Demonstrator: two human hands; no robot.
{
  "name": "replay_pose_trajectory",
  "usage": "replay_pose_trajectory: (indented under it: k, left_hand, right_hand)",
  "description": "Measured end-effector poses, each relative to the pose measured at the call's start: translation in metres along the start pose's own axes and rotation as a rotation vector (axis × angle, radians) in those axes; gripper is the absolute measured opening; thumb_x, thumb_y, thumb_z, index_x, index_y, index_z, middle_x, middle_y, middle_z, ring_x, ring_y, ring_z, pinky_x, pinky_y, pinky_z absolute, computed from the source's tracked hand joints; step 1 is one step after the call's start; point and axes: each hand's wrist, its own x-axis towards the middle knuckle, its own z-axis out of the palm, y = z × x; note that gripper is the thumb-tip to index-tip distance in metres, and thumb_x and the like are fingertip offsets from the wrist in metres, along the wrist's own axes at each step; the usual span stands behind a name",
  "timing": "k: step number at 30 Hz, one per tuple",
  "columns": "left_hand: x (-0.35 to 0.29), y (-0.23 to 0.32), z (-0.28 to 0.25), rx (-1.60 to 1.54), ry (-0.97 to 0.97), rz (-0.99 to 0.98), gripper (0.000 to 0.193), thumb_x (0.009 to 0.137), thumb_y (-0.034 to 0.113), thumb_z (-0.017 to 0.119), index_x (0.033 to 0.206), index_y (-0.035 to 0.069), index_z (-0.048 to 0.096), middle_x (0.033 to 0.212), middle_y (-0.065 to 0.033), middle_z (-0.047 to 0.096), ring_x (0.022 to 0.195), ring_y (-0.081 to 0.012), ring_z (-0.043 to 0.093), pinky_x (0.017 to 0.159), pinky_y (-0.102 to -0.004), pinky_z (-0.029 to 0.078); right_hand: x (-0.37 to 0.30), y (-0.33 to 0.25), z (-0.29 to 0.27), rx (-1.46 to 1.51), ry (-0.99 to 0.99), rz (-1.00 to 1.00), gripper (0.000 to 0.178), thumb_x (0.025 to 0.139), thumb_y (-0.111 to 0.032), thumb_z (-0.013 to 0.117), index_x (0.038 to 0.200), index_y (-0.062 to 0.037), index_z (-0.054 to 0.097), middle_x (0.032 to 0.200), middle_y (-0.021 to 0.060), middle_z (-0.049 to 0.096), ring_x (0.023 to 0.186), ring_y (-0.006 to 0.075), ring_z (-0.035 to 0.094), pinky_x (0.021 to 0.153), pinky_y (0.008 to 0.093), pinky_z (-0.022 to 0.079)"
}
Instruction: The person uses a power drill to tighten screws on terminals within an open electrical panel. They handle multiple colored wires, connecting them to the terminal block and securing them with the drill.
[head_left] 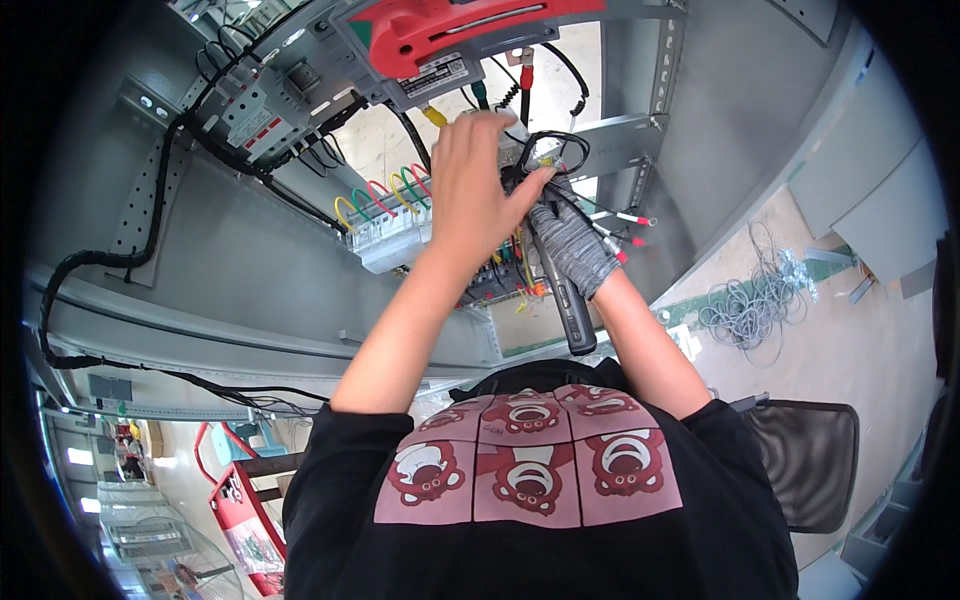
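Observation:
My left hand (468,180) is bare and raised inside the metal cabinet, fingers stretched out and thumb apart, beside a bundle of thin black wires (560,140). No object shows in its grasp. A grey knit glove covers my right hand (578,248), which is closed around a slim black handheld tool (568,310), possibly an electric screwdriver. The tool's lower end points back toward me, and its upper end is hidden among hands and wires. Several loose leads with red lugs (638,241) stick out right of the glove. Below my left hand runs a white terminal unit (385,240) with coloured wires.
Overhead sits a red and grey switch unit (430,40). A breaker (262,120) with black cables is mounted at left. Thick black cable (70,265) bends along the cabinet's left side. Coiled grey wire (750,310) lies on the floor at right, near a mesh-back chair (810,465).

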Motion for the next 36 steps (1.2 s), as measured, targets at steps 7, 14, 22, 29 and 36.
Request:
replay_pose_trajectory:
  k: [7,14,22,29,36]
  left_hand:
    - [-0.074,0.009,0.007,-0.458,0.009,-0.354,0.025,0.083,-0.008,0.053,0.107,0.0,0.057,0.106,-0.0135,0.06,0.1,-0.0287,0.058,0.089,-0.0353,0.044]
    - [-0.089,0.032,0.046,-1.185,0.013,-0.923,0.066,0.088,0.0,0.047,0.15,0.003,0.024,0.153,-0.0156,0.03,0.144,-0.026,0.026,0.115,-0.0353,0.023]
    - [-0.072,0.028,0.065,-0.749,-0.088,-0.89,0.064,0.089,0.011,0.049,0.147,0.002,0.023,0.131,-0.0243,0.046,0.118,-0.0313,0.05,0.099,-0.0386,0.039]
    - [-0.08,0.027,0.059,-0.383,-0.083,-0.712,0.049,0.088,0.006,0.049,0.135,-0.003,0.039,0.126,-0.0304,0.051,0.107,-0.0474,0.056,0.092,-0.0484,0.047]
    - [-0.085,0.02,0.061,-0.367,-0.017,-0.637,0.047,0.084,0.003,0.052,0.129,-0.004,0.042,0.127,-0.0278,0.053,0.101,-0.0449,0.059,0.086,-0.0497,0.049]
  right_hand:
    - [-0.005,-0.002,-0.009,0.047,-0.073,0.21,0.029,0.098,-0.019,0.05,0.124,-0.0057,0.054,0.086,0.005,0.061,0.068,0.0134,0.059,0.06,0.0288,0.051]
    - [-0.009,-0.006,-0.012,0.07,-0.011,0.082,0.029,0.097,-0.012,0.05,0.125,-0.004,0.055,0.113,0.007,0.061,0.099,0.0115,0.054,0.086,0.0251,0.046]
    - [0.013,0.028,-0.039,0.036,-0.043,0.186,0.027,0.094,-0.017,0.055,0.118,-0.0051,0.06,0.093,0.004,0.065,0.081,0.013,0.057,0.073,0.028,0.048]
    - [0.018,0.019,-0.045,-0.124,0.008,0.041,0.03,0.092,-0.01,0.057,0.122,-0.0063,0.057,0.091,0.0042,0.063,0.075,0.0113,0.058,0.063,0.0262,0.05]
    - [0.027,0.011,-0.051,-0.009,-0.117,0.323,0.018,0.093,-0.009,0.055,0.111,-0.0079,0.058,0.068,0.0069,0.061,0.044,0.0174,0.057,0.037,0.0316,0.048]
